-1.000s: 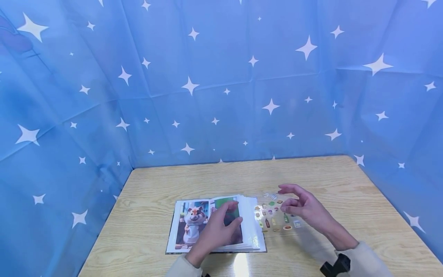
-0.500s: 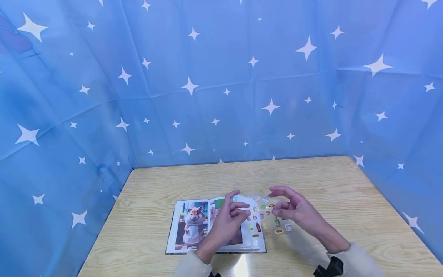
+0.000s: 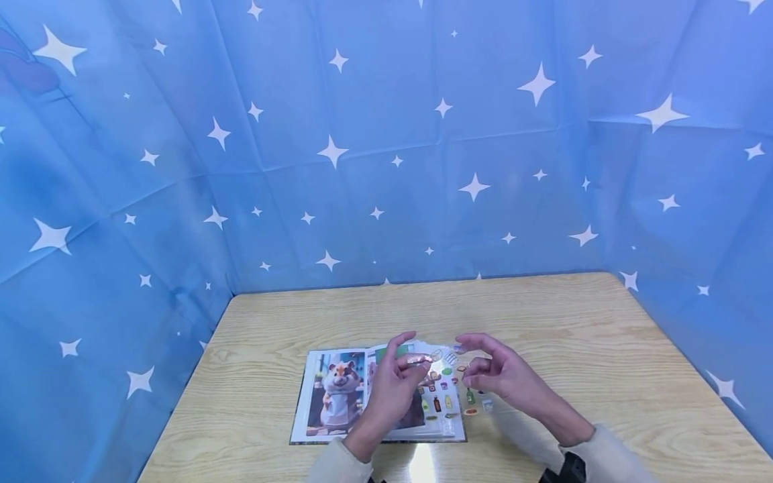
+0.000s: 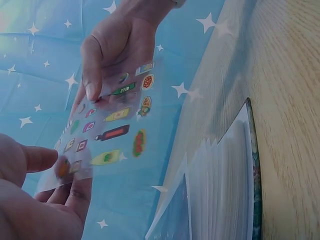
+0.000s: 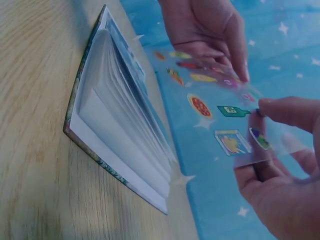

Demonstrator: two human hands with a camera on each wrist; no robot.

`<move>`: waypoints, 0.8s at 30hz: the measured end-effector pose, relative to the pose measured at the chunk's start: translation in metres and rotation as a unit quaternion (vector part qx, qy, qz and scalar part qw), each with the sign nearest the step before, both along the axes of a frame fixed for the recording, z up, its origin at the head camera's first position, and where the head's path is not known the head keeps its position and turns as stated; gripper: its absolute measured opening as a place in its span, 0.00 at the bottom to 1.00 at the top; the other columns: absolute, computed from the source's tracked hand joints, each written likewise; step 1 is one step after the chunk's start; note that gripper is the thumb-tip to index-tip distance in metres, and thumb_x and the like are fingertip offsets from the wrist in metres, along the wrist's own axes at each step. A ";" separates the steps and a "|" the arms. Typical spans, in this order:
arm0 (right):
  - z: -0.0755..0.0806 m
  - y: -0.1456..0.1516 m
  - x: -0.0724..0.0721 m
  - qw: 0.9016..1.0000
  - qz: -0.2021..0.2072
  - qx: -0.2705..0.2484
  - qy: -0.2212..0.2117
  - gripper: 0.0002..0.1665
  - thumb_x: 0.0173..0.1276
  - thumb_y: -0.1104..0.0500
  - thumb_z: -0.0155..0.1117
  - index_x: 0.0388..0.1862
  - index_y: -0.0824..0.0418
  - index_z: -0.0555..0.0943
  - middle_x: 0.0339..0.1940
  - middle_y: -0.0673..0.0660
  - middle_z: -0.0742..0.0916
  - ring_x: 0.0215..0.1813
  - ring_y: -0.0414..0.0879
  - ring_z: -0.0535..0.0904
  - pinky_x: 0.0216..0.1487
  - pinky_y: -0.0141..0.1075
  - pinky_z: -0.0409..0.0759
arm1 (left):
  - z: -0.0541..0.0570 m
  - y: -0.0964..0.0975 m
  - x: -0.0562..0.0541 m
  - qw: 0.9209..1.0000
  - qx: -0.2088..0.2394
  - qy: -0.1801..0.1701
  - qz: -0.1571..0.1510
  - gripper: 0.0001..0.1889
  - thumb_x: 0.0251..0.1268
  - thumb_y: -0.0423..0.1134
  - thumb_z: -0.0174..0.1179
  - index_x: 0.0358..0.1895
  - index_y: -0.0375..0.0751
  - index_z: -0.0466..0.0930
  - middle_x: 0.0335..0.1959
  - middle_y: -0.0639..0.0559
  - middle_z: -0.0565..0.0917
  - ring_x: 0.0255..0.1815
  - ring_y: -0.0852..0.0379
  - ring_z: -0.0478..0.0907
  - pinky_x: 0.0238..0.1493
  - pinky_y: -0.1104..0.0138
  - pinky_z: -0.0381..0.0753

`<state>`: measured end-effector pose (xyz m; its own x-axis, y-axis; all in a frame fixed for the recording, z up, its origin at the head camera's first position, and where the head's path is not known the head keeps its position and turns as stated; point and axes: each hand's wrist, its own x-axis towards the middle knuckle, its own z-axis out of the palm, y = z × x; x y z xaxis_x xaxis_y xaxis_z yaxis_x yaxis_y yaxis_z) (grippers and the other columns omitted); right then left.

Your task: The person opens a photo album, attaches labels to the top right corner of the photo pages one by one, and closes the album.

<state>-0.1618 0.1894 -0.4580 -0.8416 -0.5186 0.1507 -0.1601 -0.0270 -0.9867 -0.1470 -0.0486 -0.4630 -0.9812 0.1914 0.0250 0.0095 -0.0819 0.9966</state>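
Observation:
A clear sticker sheet (image 3: 448, 396) printed with small food and bottle pictures is held raised above the right side of an open photo album (image 3: 338, 402). My right hand (image 3: 507, 379) pinches its right end, thumb (image 5: 287, 111) in front and fingers behind. At the other end, my left hand (image 3: 389, 392) has the sheet's edge between thumb (image 4: 42, 159) and fingers. Bottles, a pizza and other stickers show on the sheet (image 4: 117, 132) in the left wrist view. The album's left page carries a hamster-like figure in an apron; my left hand partly hides the right page.
The album lies on a light wooden table (image 3: 253, 376), its loose page stack (image 5: 122, 115) slightly fanned. A blue cloth (image 3: 386, 134) with white stars hangs behind and at both sides of the table.
My right hand has moved left with the sticker sheet, bringing it over the album's right side. The left hand has shifted right and now holds the sheet's left end.

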 end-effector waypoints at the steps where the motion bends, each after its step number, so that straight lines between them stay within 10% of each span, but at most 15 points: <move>1: 0.000 -0.001 0.000 1.000 -0.004 0.008 0.007 0.38 0.62 0.71 0.66 0.70 0.70 0.63 0.62 0.66 0.76 0.45 0.48 0.85 0.46 0.39 0.86 | 0.000 0.000 0.000 1.000 0.001 0.000 0.004 0.30 0.67 0.30 0.61 0.71 0.49 0.63 0.48 0.37 0.86 0.34 0.58 0.85 0.36 0.72 0.83; 8: 0.004 -0.008 0.001 0.985 -0.093 0.105 0.104 0.32 0.61 0.64 0.72 0.65 0.61 0.72 0.58 0.65 0.80 0.47 0.46 0.82 0.47 0.38 0.84 | 0.002 -0.003 0.001 1.000 0.004 0.007 0.011 0.30 0.68 0.28 0.59 0.71 0.48 0.64 0.48 0.41 0.86 0.39 0.52 0.86 0.43 0.65 0.86; 14: 0.006 -0.016 0.004 0.924 -0.218 0.183 0.254 0.24 0.61 0.62 0.73 0.56 0.52 0.80 0.53 0.51 0.84 0.53 0.38 0.76 0.53 0.36 0.78 | 0.002 -0.006 0.002 1.000 -0.012 0.015 0.016 0.30 0.67 0.29 0.60 0.71 0.48 0.64 0.47 0.42 0.87 0.37 0.53 0.86 0.41 0.67 0.85; 24: 0.006 -0.038 0.007 0.899 -0.181 0.166 0.363 0.24 0.57 0.67 0.75 0.52 0.52 0.83 0.49 0.46 0.86 0.54 0.42 0.78 0.57 0.31 0.74 | 0.002 -0.007 0.004 1.000 0.004 0.017 0.002 0.30 0.69 0.29 0.59 0.72 0.47 0.62 0.48 0.40 0.86 0.38 0.49 0.87 0.40 0.64 0.87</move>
